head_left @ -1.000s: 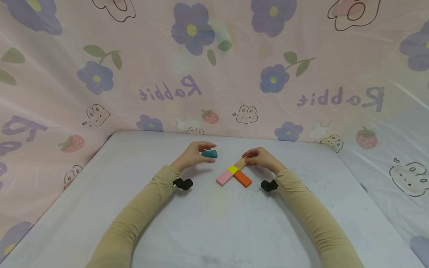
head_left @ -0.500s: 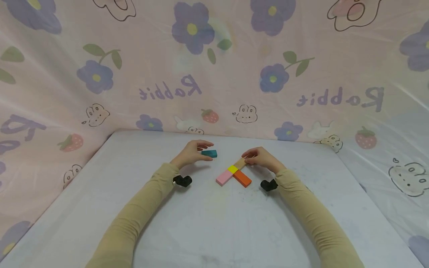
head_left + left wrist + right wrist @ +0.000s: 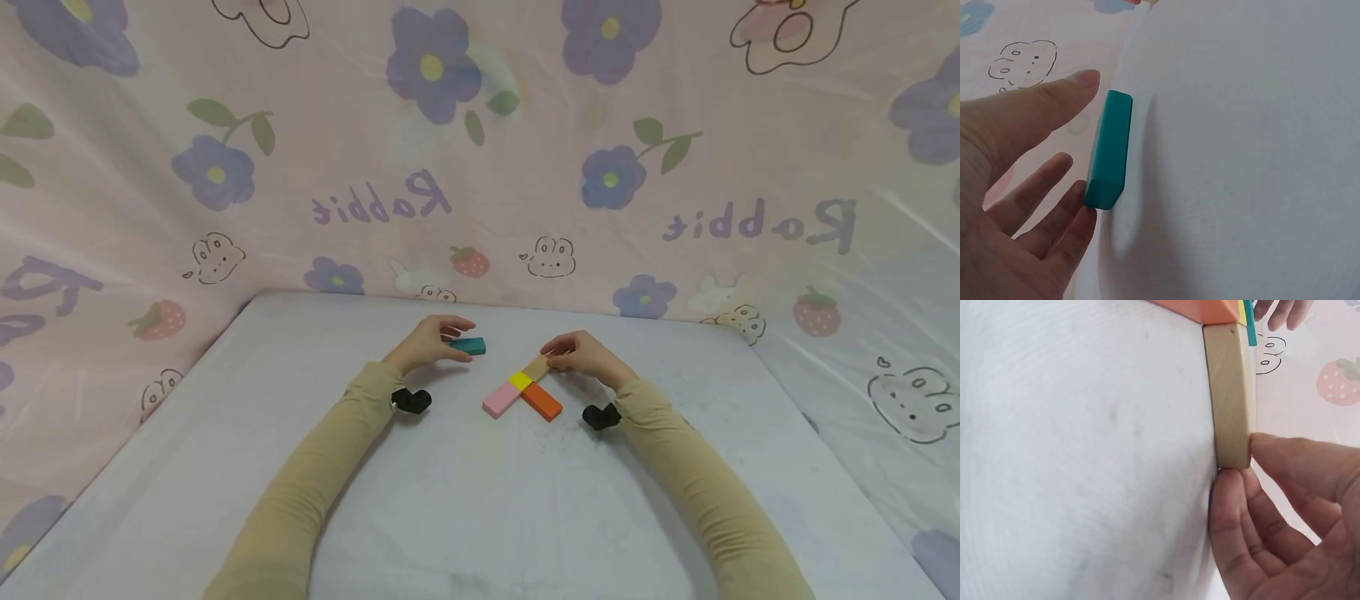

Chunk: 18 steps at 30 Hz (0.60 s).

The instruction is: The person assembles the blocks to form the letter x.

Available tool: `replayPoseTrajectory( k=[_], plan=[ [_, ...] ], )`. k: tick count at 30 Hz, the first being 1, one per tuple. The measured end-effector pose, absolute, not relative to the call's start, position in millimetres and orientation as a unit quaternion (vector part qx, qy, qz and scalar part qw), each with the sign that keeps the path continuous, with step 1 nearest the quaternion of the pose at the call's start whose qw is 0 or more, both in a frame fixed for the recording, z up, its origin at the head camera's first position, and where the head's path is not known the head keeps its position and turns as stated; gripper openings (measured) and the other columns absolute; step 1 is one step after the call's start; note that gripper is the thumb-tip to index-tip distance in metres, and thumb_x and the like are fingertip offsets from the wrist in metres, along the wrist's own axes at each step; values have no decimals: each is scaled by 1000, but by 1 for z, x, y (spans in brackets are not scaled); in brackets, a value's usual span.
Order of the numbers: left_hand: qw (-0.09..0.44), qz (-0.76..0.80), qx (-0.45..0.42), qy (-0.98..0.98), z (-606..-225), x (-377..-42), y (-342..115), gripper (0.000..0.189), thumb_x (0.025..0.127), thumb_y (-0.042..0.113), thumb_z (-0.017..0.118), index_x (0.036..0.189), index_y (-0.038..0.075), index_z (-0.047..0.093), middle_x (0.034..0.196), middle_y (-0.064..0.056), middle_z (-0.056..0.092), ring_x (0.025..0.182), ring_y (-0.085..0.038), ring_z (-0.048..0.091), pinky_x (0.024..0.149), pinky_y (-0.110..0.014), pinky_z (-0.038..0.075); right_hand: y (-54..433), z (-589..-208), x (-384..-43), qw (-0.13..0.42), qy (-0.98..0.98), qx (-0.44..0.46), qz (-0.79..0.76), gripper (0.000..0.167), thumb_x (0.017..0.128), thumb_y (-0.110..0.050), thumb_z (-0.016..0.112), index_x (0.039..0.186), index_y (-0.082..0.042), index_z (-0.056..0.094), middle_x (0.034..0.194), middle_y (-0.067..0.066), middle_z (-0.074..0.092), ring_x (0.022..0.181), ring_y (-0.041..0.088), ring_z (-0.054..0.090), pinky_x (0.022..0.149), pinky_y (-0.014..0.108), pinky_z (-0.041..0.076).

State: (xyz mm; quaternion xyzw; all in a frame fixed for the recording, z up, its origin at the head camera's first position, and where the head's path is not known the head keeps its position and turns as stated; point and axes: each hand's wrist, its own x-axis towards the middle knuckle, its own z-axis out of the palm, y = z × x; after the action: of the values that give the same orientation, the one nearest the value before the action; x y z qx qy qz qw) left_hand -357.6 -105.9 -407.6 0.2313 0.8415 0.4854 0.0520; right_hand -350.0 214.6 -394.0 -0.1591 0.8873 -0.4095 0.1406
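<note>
In the head view a teal block (image 3: 468,346) lies left of a group of coloured blocks. My left hand (image 3: 435,343) is around its left end, fingers and thumb spread. In the left wrist view the fingertips are at the near end of the block and the thumb stands apart from it. My right hand (image 3: 585,354) pinches the outer end of a plain wooden block (image 3: 1230,394) between thumb and fingers. That block's other end meets a small yellow block (image 3: 521,382). A pink block (image 3: 502,399) and an orange block (image 3: 542,401) also adjoin the yellow one.
A white-covered table (image 3: 465,500) lies under the blocks. Behind it hangs a pink curtain (image 3: 510,142) printed with flowers and rabbits. Black wrist-worn devices (image 3: 412,401) sit below both hands.
Both hands and all blocks stay almost in place. The left hand's fingers and thumb have drawn back slightly to the left along the teal block.
</note>
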Motion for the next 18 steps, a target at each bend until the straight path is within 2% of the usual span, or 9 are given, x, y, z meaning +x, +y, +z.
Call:
replayPoseTrajectory(
  k=[9, 18],
  plan=[
    [52, 471, 208, 855, -412, -359, -105, 59, 73, 9, 83, 127, 3, 59, 127, -11, 58, 113, -27, 55, 96, -36, 45, 213, -394, -350, 140, 886, -161, -411, 28, 90, -8, 64, 116, 1, 65, 103, 13, 64, 84, 18, 57, 74, 28, 49],
    [45, 460, 220, 859, -415, -361, -104, 56, 75, 5, 81, 126, 2, 60, 125, -12, 60, 112, -26, 55, 97, -35, 44, 213, -392, -347, 140, 889, -157, -408, 27, 90, -9, 64, 116, 1, 65, 102, 13, 64, 83, 18, 57, 74, 27, 49]
  ],
)
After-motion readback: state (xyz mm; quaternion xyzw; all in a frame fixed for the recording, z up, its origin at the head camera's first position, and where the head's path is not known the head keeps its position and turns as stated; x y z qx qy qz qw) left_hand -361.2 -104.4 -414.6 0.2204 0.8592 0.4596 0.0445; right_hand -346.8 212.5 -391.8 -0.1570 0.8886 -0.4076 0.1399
